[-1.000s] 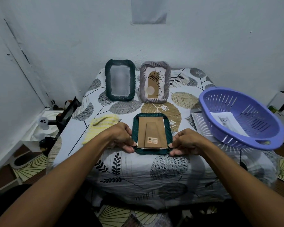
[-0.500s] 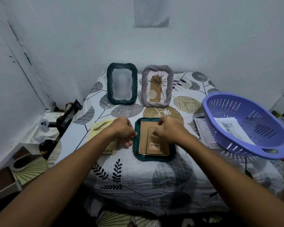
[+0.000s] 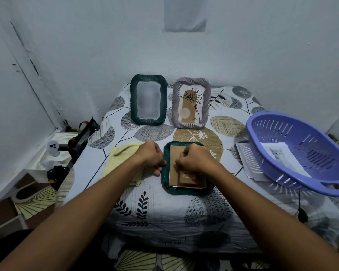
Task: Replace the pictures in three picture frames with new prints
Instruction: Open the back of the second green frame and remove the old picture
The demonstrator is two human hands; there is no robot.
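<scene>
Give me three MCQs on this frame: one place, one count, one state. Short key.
1. Where is the cat print?
A. in the purple basket
B. on the yellow cloth
C. in the grey frame

2. How many frames stand upright at the wall?
A. one
B. two
C. three

3. How does the near green frame lie?
A. upright
B. face up
C. face down

Key: 1 A, the cat print lies in the purple basket. 2 B, the dark green frame and the grey frame stand. 3 C, the near green frame shows its brown backing under the right hand; the left hand steadies its edge.
</scene>
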